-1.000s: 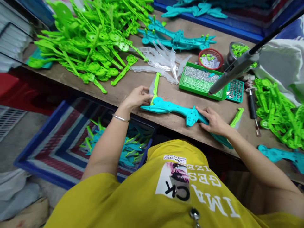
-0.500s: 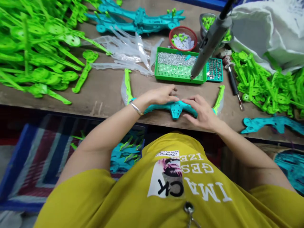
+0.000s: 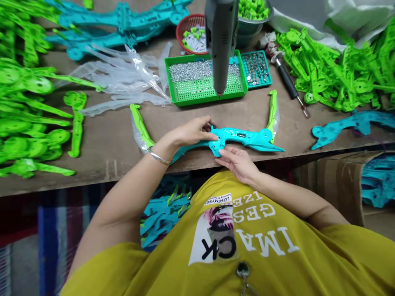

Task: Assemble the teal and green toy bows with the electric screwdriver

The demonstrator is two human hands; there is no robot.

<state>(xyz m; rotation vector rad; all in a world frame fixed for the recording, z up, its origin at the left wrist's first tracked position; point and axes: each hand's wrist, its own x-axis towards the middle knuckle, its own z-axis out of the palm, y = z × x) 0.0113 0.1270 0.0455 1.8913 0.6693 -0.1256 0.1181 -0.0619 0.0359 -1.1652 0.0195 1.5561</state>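
A teal plastic toy bow [image 3: 256, 137] lies along the near edge of the bench, its curved body spanning both hands. A green limb with a clear strip sticks up at each end: the left limb [image 3: 140, 125] and the right limb [image 3: 272, 113]. My left hand [image 3: 194, 132] grips the bow just left of its middle, thumb on top, fingertips behind it. From the near side my right hand [image 3: 237, 162] pinches the projecting centre block [image 3: 217, 147] between thumb and fingers. A grey electric screwdriver [image 3: 219, 49] hangs tip down above the bench, beyond the hands.
A green tray [image 3: 175, 96] of small screws sits beyond the bow, beside a teal tray [image 3: 269, 78] of metal discs. Green part piles [image 3: 339, 78] flank both sides. Clear strips [image 3: 138, 78], a red basket [image 3: 182, 31] and a black-handled screwdriver [image 3: 286, 78] lie around.
My right hand has moved from the bow's right arm to its centre block, uncovering that arm. My left hand now holds beside the middle. The view has shifted.
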